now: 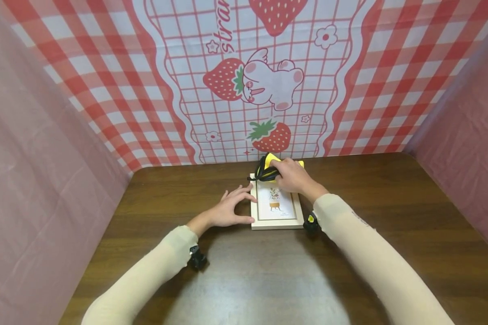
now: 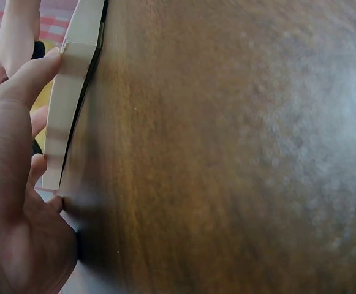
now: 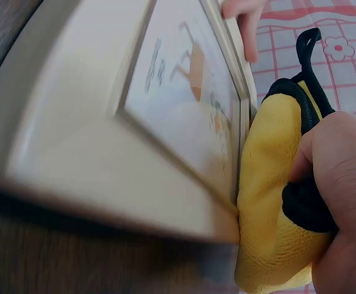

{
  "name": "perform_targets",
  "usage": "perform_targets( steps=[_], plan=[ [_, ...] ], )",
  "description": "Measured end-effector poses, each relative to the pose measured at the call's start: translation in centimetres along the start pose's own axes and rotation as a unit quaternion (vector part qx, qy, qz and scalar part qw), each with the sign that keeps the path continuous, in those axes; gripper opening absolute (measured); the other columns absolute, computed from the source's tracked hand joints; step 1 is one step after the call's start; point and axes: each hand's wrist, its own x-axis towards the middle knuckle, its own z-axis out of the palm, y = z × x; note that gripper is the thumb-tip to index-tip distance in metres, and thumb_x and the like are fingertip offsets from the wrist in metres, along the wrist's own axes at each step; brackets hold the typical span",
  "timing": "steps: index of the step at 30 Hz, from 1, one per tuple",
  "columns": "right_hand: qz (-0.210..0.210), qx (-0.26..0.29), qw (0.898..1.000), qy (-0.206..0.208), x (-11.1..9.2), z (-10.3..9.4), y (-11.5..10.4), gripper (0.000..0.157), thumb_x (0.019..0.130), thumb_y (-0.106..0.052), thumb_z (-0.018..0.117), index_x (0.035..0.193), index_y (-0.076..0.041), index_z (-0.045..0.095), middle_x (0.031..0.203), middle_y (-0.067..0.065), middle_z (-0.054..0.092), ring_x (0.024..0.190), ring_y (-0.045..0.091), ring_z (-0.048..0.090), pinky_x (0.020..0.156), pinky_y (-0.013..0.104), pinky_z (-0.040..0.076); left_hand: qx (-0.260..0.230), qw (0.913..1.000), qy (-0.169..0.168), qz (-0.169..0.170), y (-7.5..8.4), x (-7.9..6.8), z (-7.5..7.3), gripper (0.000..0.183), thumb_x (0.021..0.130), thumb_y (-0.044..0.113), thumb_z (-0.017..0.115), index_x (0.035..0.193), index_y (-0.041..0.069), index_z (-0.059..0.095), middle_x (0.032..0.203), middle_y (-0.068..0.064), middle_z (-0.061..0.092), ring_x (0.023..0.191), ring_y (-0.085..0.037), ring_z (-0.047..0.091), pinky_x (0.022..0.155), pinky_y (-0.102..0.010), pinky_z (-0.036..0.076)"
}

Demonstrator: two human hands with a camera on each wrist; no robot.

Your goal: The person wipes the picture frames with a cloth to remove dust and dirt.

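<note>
A cream picture frame (image 1: 277, 224) with a plant print (image 1: 279, 203) lies flat on the wooden table. My left hand (image 1: 229, 210) spreads its thumb and fingers along the frame's left side, fingertips resting on the edge. In the left wrist view the left thumb (image 2: 40, 70) presses near a corner of the frame (image 2: 61, 122). My right hand (image 1: 294, 176) grips a bunched yellow and black cleaning cloth (image 1: 271, 159) over the far end of the frame. The right wrist view has the plush yellow cloth (image 3: 266, 196) against the frame's edge, its black loop sticking out.
The brown wooden table (image 1: 236, 280) reaches back to a red and white checked strawberry cloth (image 1: 244, 131) hanging behind the frame. Pink drapes (image 1: 32, 180) hang along both sides. A small black wrist camera (image 1: 197, 258) is strapped below the left wrist.
</note>
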Motion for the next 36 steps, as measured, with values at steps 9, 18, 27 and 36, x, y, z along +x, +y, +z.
perform_targets(
  steps=[9, 18, 27, 36],
  plan=[
    [-0.006, 0.015, 1.000, 0.004, -0.3, -0.3, 1.1, 0.041, 0.096, 0.000, 0.062, 0.137, -0.003, 0.068, 0.124, 0.025, 0.078, 0.119, 0.045, 0.072, 0.107, 0.064, 0.060, 0.003, 1.0000, -0.002, 0.002, -0.8, 0.1, 0.3, 0.058, 0.094, 0.046, 0.088, 0.145, 0.029, 0.066, 0.190, -0.008, 0.027, 0.177, -0.048, 0.014, 0.136, -0.084, -0.006],
    [-0.015, 0.015, 1.000, -0.014, -0.1, -0.9, 1.2, 0.040, 0.097, 0.001, 0.064, 0.137, -0.004, 0.070, 0.129, 0.022, 0.077, 0.127, 0.044, 0.069, 0.110, 0.063, 0.059, -0.002, 1.0000, -0.002, -0.003, -0.5, 0.0, 0.2, 0.057, 0.095, 0.041, 0.089, 0.145, 0.027, 0.066, 0.189, -0.007, 0.028, 0.178, -0.047, 0.013, 0.137, -0.083, -0.007],
    [-0.043, 0.017, 0.999, 0.003, 1.0, -2.4, 1.2, 0.035, 0.099, 0.005, 0.060, 0.132, -0.002, 0.070, 0.128, 0.022, 0.078, 0.124, 0.043, 0.073, 0.109, 0.062, 0.059, -0.003, 1.0000, -0.006, -0.008, -0.8, 0.1, 0.4, 0.057, 0.095, 0.045, 0.088, 0.145, 0.030, 0.066, 0.190, -0.005, 0.026, 0.178, -0.046, 0.012, 0.137, -0.081, -0.009],
    [-0.040, 0.027, 0.999, -0.004, 3.3, -0.6, 5.0, 0.037, 0.099, 0.005, 0.058, 0.131, -0.009, 0.072, 0.131, 0.018, 0.077, 0.127, 0.040, 0.071, 0.112, 0.067, 0.057, 0.003, 1.0000, -0.003, 0.002, -1.3, 0.4, 0.4, 0.058, 0.094, 0.048, 0.089, 0.144, 0.032, 0.066, 0.190, -0.004, 0.026, 0.178, -0.046, 0.012, 0.136, -0.083, -0.008]
  ],
)
